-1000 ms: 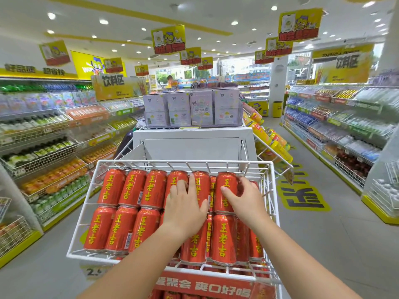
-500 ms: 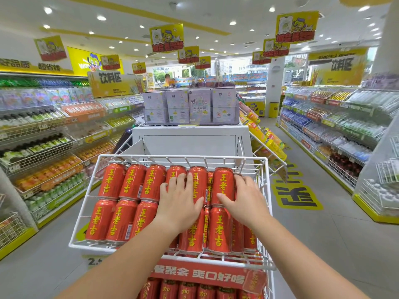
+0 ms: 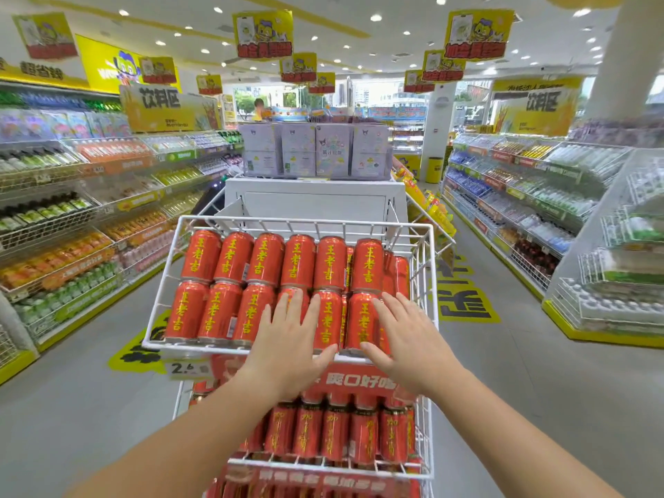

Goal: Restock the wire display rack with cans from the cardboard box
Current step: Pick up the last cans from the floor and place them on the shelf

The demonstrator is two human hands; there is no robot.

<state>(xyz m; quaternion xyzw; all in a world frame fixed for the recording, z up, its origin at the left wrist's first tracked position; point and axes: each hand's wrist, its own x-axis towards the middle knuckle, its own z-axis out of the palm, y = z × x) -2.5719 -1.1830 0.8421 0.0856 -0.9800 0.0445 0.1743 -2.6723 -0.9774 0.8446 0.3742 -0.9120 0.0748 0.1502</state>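
Step in hand, as judged from the aisle: settling and aligning the top tier, not loading. The left hand [image 3: 287, 341] lies flat on the front row, fingers straight and spread, holding nothing. The right hand [image 3: 407, 341] lies just beside it in the same manner, palm down, fingers fanned over the cans nearest the right wall. Neither hand pinches or wraps a can. The red metal cans with yellow characters [image 3: 233, 262] lie lengthwise in the sloped top basket of the white wire display rack [image 3: 427, 246], two rows deep, bodies touching side to side, labels facing up. Toward the right end, narrow slivers of further cans show between the columns (whether these are a second layer or a squeezed column cannot be told, as the hands cover part of it). A lower tier of the same rack carries more red cans [image 3: 334, 436] below a red banner strip with white lettering [image 3: 359, 381]. A white price tag [image 3: 187, 368] hangs at the front left corner. The top basket looks close to full. The cardboard box is not in view, so the next move calls for lifting both palms clear without rolling the front row, then locating the box and checking whether any slot remains.
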